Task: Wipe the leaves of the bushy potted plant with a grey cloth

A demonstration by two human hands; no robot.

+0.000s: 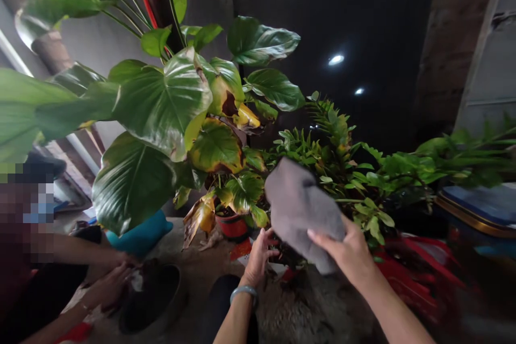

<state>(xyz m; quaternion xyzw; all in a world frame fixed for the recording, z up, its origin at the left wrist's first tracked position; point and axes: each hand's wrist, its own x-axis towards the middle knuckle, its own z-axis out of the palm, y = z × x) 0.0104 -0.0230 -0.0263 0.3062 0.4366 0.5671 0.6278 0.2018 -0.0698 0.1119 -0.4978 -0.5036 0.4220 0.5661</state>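
A grey cloth (300,209) is gripped in my right hand (352,252), thumb on top, and it hangs in the air in front of the small-leaved green plants (334,145). To the left of the cloth, my left hand (260,258) is raised with its fingers apart and holds nothing. A bracelet circles that wrist. Large glossy leaves (161,97), some yellowed and browned at the edges, rise above and left of my hands. Beyond my left hand sits a small red pot (233,226).
At the left, another person's hands (113,279) work over a dark round basin (151,301). A turquoise object (141,234) lies behind them. Red bags (419,269) and a blue-lidded container (484,204) stand at right. A dark panel (382,48) backs the plants.
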